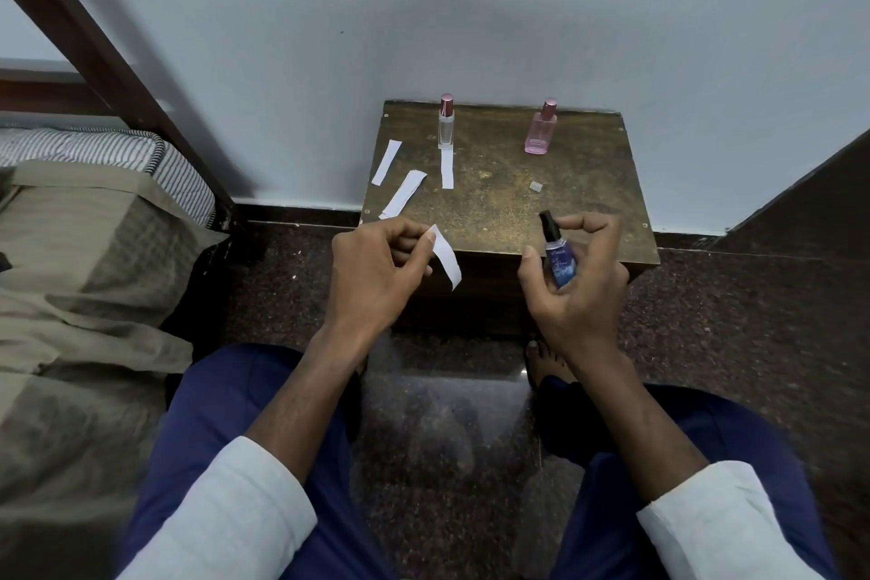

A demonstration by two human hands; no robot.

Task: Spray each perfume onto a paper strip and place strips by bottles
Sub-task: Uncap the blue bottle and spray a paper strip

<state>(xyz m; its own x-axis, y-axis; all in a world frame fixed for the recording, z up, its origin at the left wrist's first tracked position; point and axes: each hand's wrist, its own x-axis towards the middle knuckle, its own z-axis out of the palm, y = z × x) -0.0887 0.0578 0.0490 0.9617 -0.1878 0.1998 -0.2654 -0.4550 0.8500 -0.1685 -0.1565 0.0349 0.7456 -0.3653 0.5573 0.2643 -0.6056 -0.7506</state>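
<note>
My left hand [376, 271] pinches a white paper strip [446, 257] that hangs down over the front edge of the small brown table [508, 198]. My right hand [576, 283] grips a small blue perfume bottle [559, 261] with a black spray top pointing toward the strip. At the back of the table stand a clear bottle [446, 122] with a dark pink cap and a pink bottle [539, 130]. One strip [447, 170] lies right in front of the clear bottle. Two more strips [387, 163] [404, 193] lie at the table's left side.
A tiny grey cap-like piece [535, 187] lies mid-table. A bed [80, 250] with an olive cover and a striped pillow fills the left; its dark wooden frame [94, 42] slants up. A white wall backs the table. My bare foot [546, 367] rests on the speckled floor.
</note>
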